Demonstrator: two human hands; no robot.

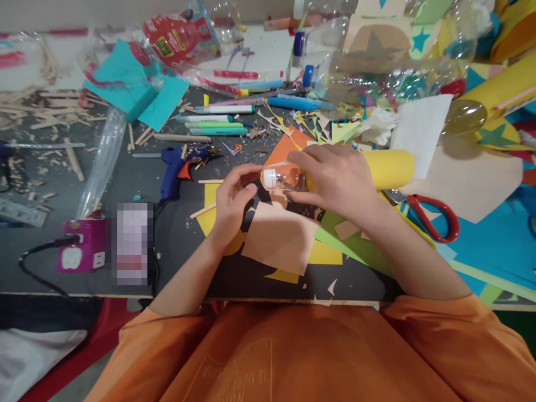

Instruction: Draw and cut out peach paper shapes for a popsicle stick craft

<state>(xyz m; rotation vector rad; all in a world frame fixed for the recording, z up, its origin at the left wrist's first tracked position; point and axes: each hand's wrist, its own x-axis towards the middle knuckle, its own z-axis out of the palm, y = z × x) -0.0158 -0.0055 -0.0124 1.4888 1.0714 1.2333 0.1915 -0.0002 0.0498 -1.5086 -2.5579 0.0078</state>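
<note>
A clear plastic bottle point(293, 176) with a white cap point(269, 178) lies on its side in the air above the table, its cap end pointing left. Yellow paper point(387, 169) is wrapped around its body. My right hand point(335, 176) grips the bottle from above near its shoulder, fingers closed around it. Beside the cap, my left hand point(235, 195) has its thumb and fingers apart; its fingertips are close to the cap, and whether they touch it I cannot tell. Beneath the hands lie a beige paper sheet point(278, 237) and an orange paper piece point(288, 146).
A blue glue gun point(176, 167) lies left of my hands, near a phone point(133, 243) and a purple power adapter point(81, 245). Red-handled scissors point(435, 218) rest by my right forearm. Several markers point(218, 125), paper scraps and plastic bottles point(368, 78) cover the table's back.
</note>
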